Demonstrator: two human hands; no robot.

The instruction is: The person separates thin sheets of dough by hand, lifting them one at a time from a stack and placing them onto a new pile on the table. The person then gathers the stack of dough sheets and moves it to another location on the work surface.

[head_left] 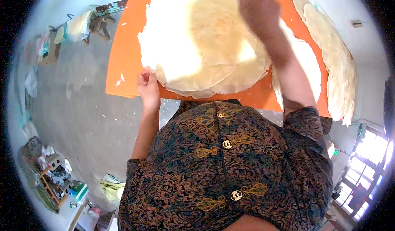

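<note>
A stack of large, thin, round flatbread sheets lies on an orange tabletop in front of me, its left part washed out by bright sunlight. At the near left edge of the stack, my left hand has its fingers curled and pinched on the rim of a sheet. My right arm reaches across the right side, and my right hand is over the stack's far right part. That hand is dark and smeared, so its fingers cannot be made out.
More flatbread sheets lie right of the stack, partly behind my right arm. A long folded pile of sheets hangs along the table's right edge. Bags and a wooden stool stand at the left wall; clutter sits lower left.
</note>
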